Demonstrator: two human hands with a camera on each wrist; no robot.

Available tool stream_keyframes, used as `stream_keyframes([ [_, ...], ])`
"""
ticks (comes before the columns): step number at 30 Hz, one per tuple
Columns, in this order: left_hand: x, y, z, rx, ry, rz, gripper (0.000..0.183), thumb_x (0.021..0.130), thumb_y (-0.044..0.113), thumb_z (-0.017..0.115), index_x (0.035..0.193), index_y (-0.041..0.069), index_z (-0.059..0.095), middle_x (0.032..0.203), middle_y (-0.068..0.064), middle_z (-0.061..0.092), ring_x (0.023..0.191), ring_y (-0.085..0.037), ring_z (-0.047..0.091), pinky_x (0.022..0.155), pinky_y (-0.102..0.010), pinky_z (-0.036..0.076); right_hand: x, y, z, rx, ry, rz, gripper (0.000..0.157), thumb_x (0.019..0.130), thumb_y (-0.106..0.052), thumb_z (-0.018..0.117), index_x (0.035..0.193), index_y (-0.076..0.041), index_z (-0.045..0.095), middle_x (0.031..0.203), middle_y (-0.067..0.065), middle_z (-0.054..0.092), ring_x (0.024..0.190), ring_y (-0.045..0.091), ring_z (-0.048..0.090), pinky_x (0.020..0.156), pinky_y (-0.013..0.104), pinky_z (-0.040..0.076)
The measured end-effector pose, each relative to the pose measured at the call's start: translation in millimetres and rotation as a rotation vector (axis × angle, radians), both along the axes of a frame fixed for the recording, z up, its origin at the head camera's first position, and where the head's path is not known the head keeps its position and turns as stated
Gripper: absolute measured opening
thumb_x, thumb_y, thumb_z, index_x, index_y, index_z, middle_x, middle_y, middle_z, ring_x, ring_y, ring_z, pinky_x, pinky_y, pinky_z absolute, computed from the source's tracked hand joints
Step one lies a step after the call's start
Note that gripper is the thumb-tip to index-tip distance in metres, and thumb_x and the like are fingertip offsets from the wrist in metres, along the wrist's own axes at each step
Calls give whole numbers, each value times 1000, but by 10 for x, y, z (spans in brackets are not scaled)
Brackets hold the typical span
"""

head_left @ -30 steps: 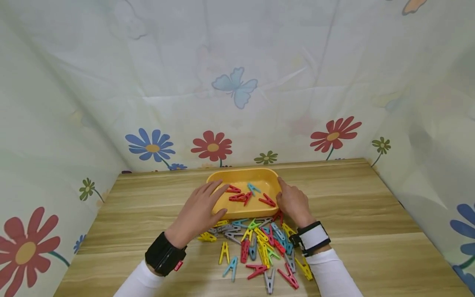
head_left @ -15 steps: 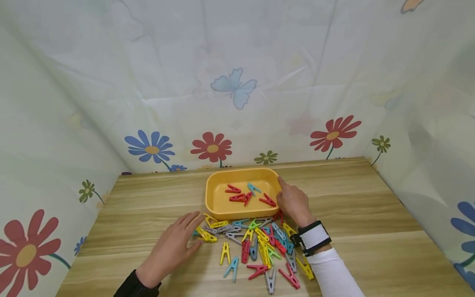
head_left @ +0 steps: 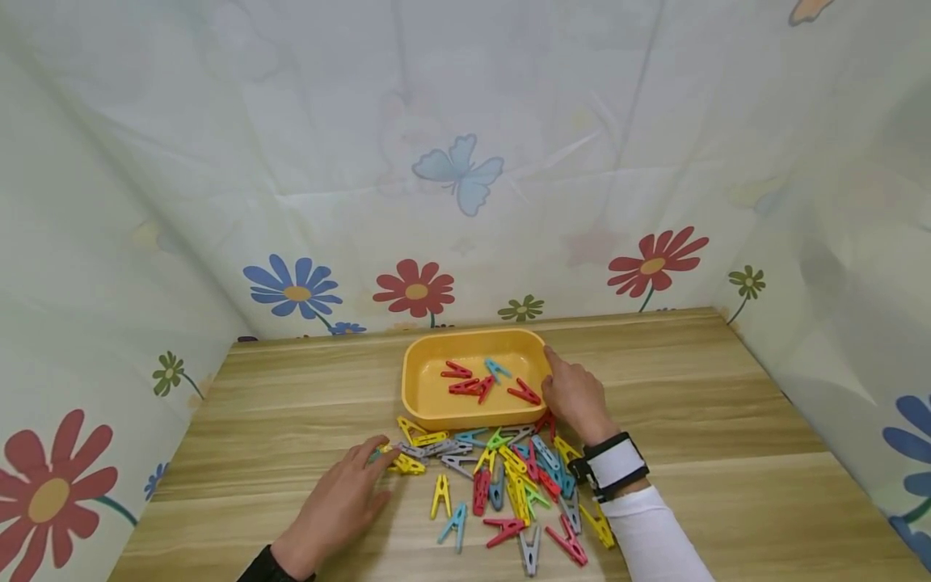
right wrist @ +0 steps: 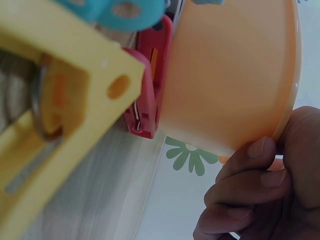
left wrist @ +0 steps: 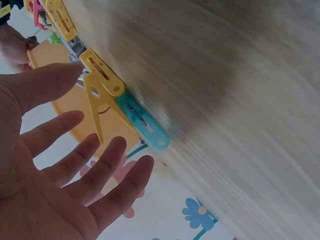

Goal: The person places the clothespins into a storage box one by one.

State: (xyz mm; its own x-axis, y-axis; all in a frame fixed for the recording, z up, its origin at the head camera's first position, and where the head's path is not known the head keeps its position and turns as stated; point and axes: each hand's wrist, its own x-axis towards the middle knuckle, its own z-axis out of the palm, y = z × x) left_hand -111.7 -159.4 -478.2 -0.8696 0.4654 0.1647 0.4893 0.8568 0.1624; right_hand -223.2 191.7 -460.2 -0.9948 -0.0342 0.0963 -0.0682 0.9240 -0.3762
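Note:
A shallow yellow plastic tray (head_left: 465, 421) holds several red clothespins (head_left: 525, 392) and a light-blue clothespin (head_left: 498, 369). My right hand (head_left: 578, 400) grips its right rim, fingers curled below the edge in the right wrist view. Multicoloured clothespins lie heaped before the tray. At the heap's left end is my left hand (head_left: 338, 501), fingers spread and slightly bent, holding nothing. In the left wrist view those fingers are beside a yellow clothespin (left wrist: 102, 72) and a teal clothespin (left wrist: 142, 120); whether they touch, I cannot tell.
The wood-grain table (head_left: 727, 420) meets a flower-printed curtain (head_left: 553, 202) at its back and sides. A few loose clothespins, among them a light-blue one (head_left: 454, 527) and a grey one (head_left: 530, 551), lie nearer the front.
My left hand has drawn back from over the tray's left side, down and left to the heap's left end. The right hand stays on the rim; the tray's contents look the same.

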Motion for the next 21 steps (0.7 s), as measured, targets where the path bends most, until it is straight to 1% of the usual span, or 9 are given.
stream_keyframes([
  [4,-7,-8,-26,-8,27,4,53,74,18,74,124,17,56,116,-3,50,98,-18,50,74,-42,48,6,-3,3,-4,-5,-1,54,89,-17,52,140,-7,37,63,9,48,52,23,46,45,36,38],
  [9,-17,-34,-70,-22,-6,23,40,76,14,72,114,18,61,102,1,54,86,-15,53,65,-37,48,9,4,-8,-9,-17,11,54,89,-17,51,140,-7,35,60,8,47,51,23,46,46,36,38],
  [13,-37,-50,-108,-26,-15,26,34,76,13,72,107,20,62,95,4,52,77,-11,51,58,-33,45,11,6,-7,-9,-16,9,54,89,-17,50,140,-7,35,62,8,48,53,23,46,47,37,39],
  [18,-39,-78,-147,0,63,-3,31,73,12,73,102,19,63,85,7,52,71,-10,52,54,-33,45,7,5,-9,2,-4,2,54,89,-17,51,140,-7,36,62,8,48,52,24,46,46,37,39],
  [21,-29,-92,-167,14,97,-12,28,72,11,72,98,18,63,79,8,51,67,-10,53,53,-33,44,6,3,-16,7,0,4,54,89,-17,51,140,-7,36,61,8,47,52,23,45,45,36,39],
])
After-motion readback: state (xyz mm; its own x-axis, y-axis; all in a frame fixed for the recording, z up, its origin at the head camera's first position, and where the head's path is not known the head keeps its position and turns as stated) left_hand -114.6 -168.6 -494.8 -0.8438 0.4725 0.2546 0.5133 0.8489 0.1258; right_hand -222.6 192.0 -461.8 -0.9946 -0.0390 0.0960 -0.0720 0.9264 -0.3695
